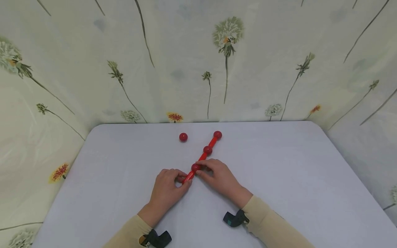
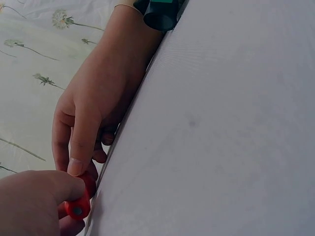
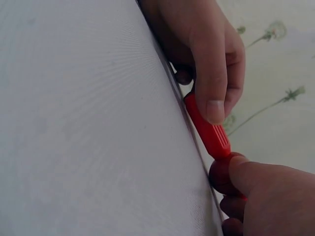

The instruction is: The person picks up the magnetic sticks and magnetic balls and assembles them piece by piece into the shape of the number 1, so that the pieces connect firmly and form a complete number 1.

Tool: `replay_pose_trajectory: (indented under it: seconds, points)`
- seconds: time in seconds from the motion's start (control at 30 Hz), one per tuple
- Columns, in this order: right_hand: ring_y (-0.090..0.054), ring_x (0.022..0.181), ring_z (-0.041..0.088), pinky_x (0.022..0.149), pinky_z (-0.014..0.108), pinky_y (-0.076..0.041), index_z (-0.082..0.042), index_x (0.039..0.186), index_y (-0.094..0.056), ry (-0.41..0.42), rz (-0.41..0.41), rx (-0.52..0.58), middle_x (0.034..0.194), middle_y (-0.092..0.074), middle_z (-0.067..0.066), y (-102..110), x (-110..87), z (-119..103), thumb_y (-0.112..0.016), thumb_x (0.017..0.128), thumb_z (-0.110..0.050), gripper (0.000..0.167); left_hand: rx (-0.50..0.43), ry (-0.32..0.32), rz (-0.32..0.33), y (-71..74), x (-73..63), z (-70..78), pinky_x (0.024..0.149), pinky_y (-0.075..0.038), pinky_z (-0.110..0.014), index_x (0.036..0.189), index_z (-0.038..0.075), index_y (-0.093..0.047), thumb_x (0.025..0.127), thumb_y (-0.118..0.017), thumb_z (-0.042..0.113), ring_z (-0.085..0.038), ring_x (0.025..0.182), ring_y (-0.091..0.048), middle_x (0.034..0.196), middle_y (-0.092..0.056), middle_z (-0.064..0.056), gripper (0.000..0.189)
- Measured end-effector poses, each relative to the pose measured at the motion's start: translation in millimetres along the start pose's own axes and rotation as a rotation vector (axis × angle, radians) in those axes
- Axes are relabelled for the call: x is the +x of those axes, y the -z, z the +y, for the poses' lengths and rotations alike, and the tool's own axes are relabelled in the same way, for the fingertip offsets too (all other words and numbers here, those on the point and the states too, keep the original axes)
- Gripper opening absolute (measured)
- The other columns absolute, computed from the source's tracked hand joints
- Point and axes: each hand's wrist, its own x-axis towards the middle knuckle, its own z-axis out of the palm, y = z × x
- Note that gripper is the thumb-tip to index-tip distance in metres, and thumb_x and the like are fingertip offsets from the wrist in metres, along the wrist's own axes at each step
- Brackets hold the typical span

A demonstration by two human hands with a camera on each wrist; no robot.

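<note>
A slanting chain of red balls and short red rods lies on the white table. My left hand (image 1: 169, 187) pinches the ribbed rod (image 3: 209, 128) at the chain's near end between thumb and fingers. A grey disc shows on this rod's free end in the left wrist view. With thumb and fingertips, my right hand (image 1: 220, 175) grips the red ball (image 1: 195, 167) that meets the rod's other end. Beyond it, a second rod (image 1: 203, 156) leads to the middle ball (image 1: 207, 150), and a third rod (image 1: 212, 142) to the far ball (image 1: 217, 135).
A loose red ball (image 1: 183, 137) sits near the table's back edge, left of the chain. The white table (image 1: 294, 179) has rounded back corners. Behind and beside it hangs a pale curtain (image 1: 186, 44) printed with dandelions. Dark wrist cameras (image 1: 159, 238) are strapped at both cuffs.
</note>
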Motion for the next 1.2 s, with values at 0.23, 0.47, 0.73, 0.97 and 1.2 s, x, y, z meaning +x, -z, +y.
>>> replay_pose_trajectory:
  seconds: [0.23, 0.47, 0.73, 0.97, 1.2]
  points:
    - [-0.058, 0.093, 0.007, 0.082, 0.029, -0.052, -0.021, 0.123, -0.068, -0.009, -0.003, -0.016, 0.106, -0.065, -0.012, 0.4, -0.6, -0.6, -0.075, 0.090, -0.030, 0.036, -0.005, -0.005, 0.003, -1.8, -0.3, -0.4, 0.070, -0.042, -0.030, 0.095, 0.018, -0.074, 0.083, -0.078, 0.040, -0.009, 0.083, -0.050, 0.080, -0.066, 0.014, 0.025]
    - [-0.058, 0.094, 0.006, 0.083, 0.030, -0.052, -0.021, 0.123, -0.068, -0.001, -0.002, -0.014, 0.106, -0.065, -0.013, -0.1, -1.1, 1.6, -0.075, 0.090, -0.030, 0.035, 0.000, -0.022, 0.018, -3.2, -1.5, -0.7, 0.069, -0.043, -0.031, 0.095, 0.018, -0.074, 0.082, -0.079, 0.040, -0.009, 0.083, -0.051, 0.081, -0.066, 0.013, 0.026]
    - [-0.057, 0.095, 0.004, 0.084, 0.029, -0.051, -0.022, 0.124, -0.068, 0.004, -0.001, -0.005, 0.107, -0.064, -0.015, -2.3, -1.7, 5.9, -0.074, 0.090, -0.032, 0.036, -0.005, -0.018, 0.012, -3.6, -1.2, -1.9, 0.067, -0.042, -0.029, 0.099, 0.018, -0.073, 0.083, -0.077, 0.042, -0.010, 0.080, -0.049, 0.081, -0.064, 0.011, 0.029]
    - [-0.055, 0.093, 0.004, 0.083, 0.027, -0.051, -0.024, 0.125, -0.067, -0.008, -0.012, -0.017, 0.105, -0.063, -0.016, -4.0, -1.2, 6.1, -0.073, 0.091, -0.034, 0.036, -0.088, 0.083, -0.014, 3.3, 6.8, -10.5, 0.072, -0.047, -0.030, 0.105, 0.021, -0.072, 0.085, -0.074, 0.047, -0.009, 0.085, -0.053, 0.091, -0.063, 0.011, 0.033]
    - [-0.055, 0.093, 0.003, 0.082, 0.027, -0.051, -0.024, 0.126, -0.067, -0.022, -0.024, -0.016, 0.105, -0.063, -0.016, -2.5, -0.4, 2.9, -0.073, 0.091, -0.035, 0.037, -0.098, 0.158, -0.051, 22.8, 33.9, -27.6, 0.083, -0.050, -0.035, 0.112, 0.020, -0.068, 0.089, -0.071, 0.042, -0.013, 0.098, -0.056, 0.105, -0.063, 0.007, 0.032]
